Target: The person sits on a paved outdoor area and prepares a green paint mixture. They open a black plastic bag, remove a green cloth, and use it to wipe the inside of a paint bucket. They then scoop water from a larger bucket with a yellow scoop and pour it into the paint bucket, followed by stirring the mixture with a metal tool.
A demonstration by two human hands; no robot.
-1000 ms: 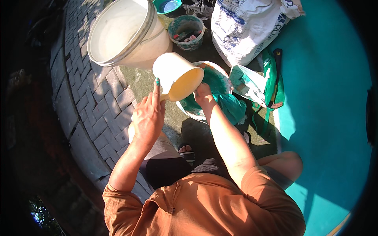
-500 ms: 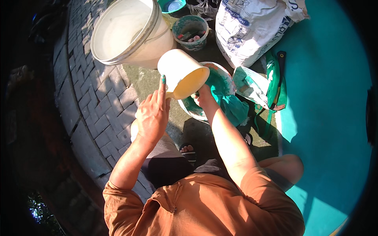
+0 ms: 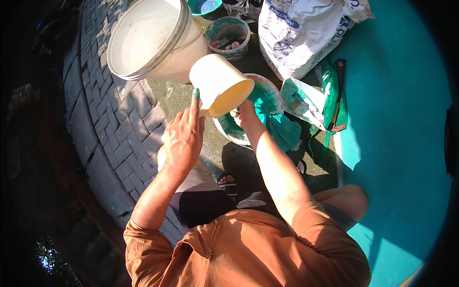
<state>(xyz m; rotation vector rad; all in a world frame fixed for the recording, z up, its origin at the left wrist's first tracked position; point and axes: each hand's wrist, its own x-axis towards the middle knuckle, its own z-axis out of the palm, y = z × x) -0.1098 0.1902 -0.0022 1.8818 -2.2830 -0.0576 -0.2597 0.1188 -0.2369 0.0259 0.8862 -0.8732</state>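
My left hand grips the short handle of a cream plastic water dipper. Its index finger, green-stained at the tip, points up along the dipper's side. The dipper is tipped over, its mouth facing down toward my right hand. That hand is just beneath the rim, over a white basin smeared with green inside. Most of its fingers are behind the dipper, so their pose is unclear. A wet-looking green cloth or plastic sheet hangs over the basin's right side, beside my right wrist.
A large whitish bucket stands at the far left, beside a smaller stained pail with small items inside. Behind the basin is a big white sack. A green strap with a black handle lies near the teal surface; grey pavers cover the left.
The whole view has shifted slightly, with the far things now a bit higher. Both hands and the tipped dipper keep nearly the same pose.
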